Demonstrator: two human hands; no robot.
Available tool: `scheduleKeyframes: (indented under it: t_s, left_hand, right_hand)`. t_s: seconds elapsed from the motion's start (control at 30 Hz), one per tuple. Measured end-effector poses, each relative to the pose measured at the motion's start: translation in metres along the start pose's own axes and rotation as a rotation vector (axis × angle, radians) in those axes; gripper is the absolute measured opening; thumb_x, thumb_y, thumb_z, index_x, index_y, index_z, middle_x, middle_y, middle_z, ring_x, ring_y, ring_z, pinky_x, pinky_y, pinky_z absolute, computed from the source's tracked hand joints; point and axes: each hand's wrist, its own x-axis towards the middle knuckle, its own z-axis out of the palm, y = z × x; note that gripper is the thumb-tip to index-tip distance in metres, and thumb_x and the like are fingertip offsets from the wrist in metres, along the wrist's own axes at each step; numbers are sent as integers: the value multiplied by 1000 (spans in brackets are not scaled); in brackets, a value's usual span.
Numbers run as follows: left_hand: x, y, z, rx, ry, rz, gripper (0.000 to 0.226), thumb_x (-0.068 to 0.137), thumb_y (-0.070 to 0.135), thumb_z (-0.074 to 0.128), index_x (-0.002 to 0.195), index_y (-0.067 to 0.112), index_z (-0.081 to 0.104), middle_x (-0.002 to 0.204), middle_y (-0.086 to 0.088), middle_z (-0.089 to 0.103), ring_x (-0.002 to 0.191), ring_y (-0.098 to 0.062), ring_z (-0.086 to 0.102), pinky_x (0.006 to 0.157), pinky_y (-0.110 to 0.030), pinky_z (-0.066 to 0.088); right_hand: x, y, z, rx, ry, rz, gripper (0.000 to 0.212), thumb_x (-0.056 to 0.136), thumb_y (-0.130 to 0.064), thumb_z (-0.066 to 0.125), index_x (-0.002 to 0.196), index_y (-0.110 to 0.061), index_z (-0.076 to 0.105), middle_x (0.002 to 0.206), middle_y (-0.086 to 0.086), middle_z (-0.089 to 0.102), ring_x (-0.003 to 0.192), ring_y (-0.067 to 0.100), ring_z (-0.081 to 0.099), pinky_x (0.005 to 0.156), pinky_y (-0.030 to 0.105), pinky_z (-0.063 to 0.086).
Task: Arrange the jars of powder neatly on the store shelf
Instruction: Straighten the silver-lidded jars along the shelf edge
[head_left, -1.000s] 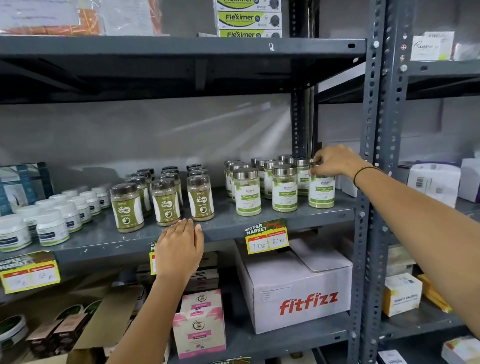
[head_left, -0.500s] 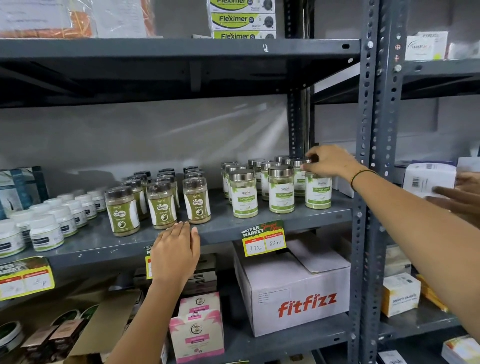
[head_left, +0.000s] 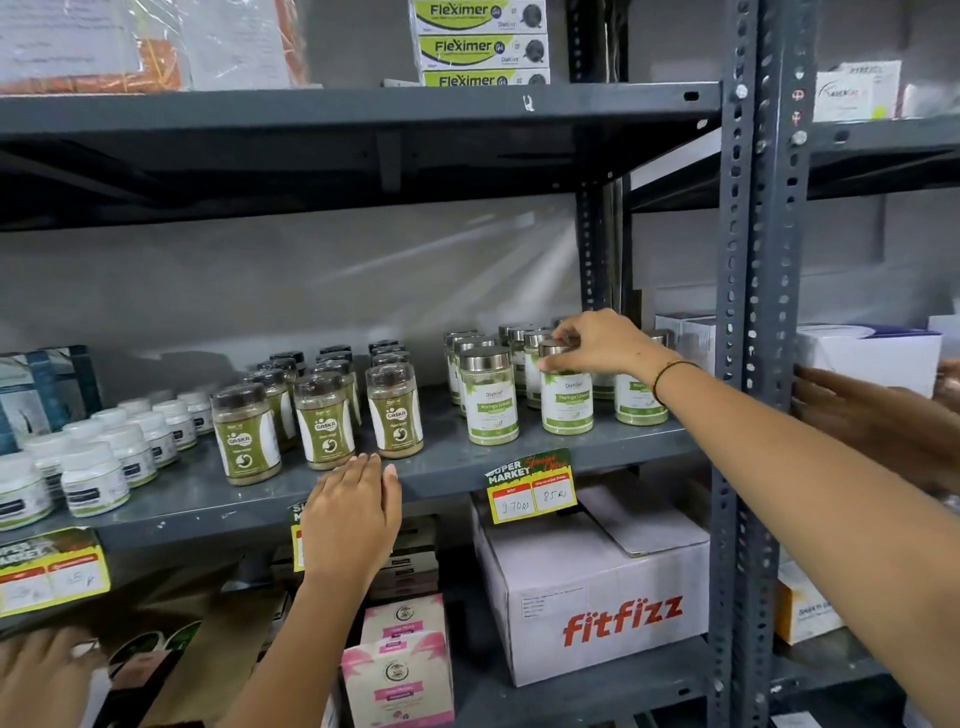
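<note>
Left hand (head_left: 353, 512): flat on the front edge of the shelf (head_left: 452, 467), fingers pressed together and pointing up, holding nothing, just below the brown-lid jars.
Price tag (head_left: 531, 486): yellow and green, stuck on the shelf edge, handwritten prices, below the silver-lid jars.
Fitfizz box (head_left: 592, 587): white cardboard, one shelf lower, flaps shut, contents hidden.
Pink boxes (head_left: 397, 660): stacked on the lower shelf, under the left arm.
Brown-lid jars (head_left: 322, 421): clear plastic, full of tan powder, green "Gaska" labels, three in the front row, more rows behind.
White tubs (head_left: 93, 478): small, white lids, in rows at the left end of the shelf, contents hidden.
Right hand (head_left: 597, 345): reaching in from the right, fingers (head_left: 566, 332) curled down, pinching the lid of the middle front jar.
Held jar (head_left: 566, 395): standing upright on the shelf, silver lid, green and white "Moringa Leaves" label, green powder inside.
Silver-lid jars (head_left: 488, 397): same kind, one left of the held jar, one right behind the wrist, more behind.
Fleximer boxes (head_left: 480, 47): stacked on the top shelf, far up.
</note>
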Motion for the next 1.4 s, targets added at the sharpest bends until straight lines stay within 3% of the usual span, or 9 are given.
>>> scheduleKeyframes:
  t_s: [0.37, 0.53, 0.6, 0.8, 0.9, 1.0, 1.1, 1.4]
  left_hand:
    - [0, -1, 1, -1, -6, 0, 43, 94, 33, 40, 101, 5, 72, 100, -12, 73, 97, -27, 67, 87, -39, 49]
    - [1, 1, -1, 3, -29, -23, 44, 94, 34, 40, 103, 6, 72, 102, -10, 73, 98, -26, 67, 87, -38, 50]
    - [1, 0, -1, 0, -51, -27, 45, 95, 35, 38, 105, 8, 72, 105, -9, 72, 100, -24, 66, 89, -38, 49]
    - [3, -1, -2, 6, -68, -15, 45, 96, 36, 37, 106, 8, 71, 106, -9, 72, 102, -23, 65, 91, -36, 48]
    - [4, -2, -2, 13, -82, -2, 46, 97, 36, 35, 106, 8, 71, 107, -9, 71, 103, -23, 65, 91, -36, 47]
    - [4, -4, -2, 3, -95, 11, 49, 97, 37, 32, 108, 8, 70, 109, -9, 71, 104, -22, 64, 92, -36, 47]
    - [5, -4, -2, -5, -101, 8, 49, 98, 37, 31, 110, 9, 69, 111, -8, 70, 106, -22, 63, 93, -35, 47]
    - [3, -4, -5, -2, -90, 4, 45, 97, 35, 35, 107, 9, 70, 109, -8, 71, 105, -22, 64, 93, -35, 46]
  right_hand:
    - [1, 3, -1, 52, -37, 23, 70, 78, -58, 70, 136, -19, 58, 131, 5, 64, 117, 24, 61, 100, 38, 49]
    - [-2, -26, -4, 173, 222, -107, 75, 82, -65, 61, 142, -21, 51, 148, 4, 51, 137, 24, 46, 114, 48, 35]
    - [-2, -53, -3, 203, 246, -202, 72, 85, -63, 59, 143, -20, 51, 149, 3, 50, 138, 22, 43, 114, 45, 34]
    - [10, -135, 23, 107, 35, -404, 62, 91, -52, 60, 143, -20, 50, 148, 5, 51, 137, 23, 45, 114, 45, 37]
    - [16, -158, 37, 57, -56, -421, 59, 94, -44, 60, 144, -15, 49, 146, 9, 53, 133, 27, 50, 108, 38, 39]
    - [23, -170, 48, 63, -109, -398, 61, 93, -46, 60, 144, -15, 49, 145, 10, 54, 131, 30, 52, 107, 41, 43]
    - [26, -174, 54, 53, -134, -372, 64, 92, -46, 61, 146, -14, 47, 150, 9, 50, 134, 30, 49, 111, 43, 40]
    - [31, -170, 57, 71, -81, -304, 63, 82, -54, 69, 133, -17, 60, 133, 7, 64, 121, 30, 59, 101, 45, 50]
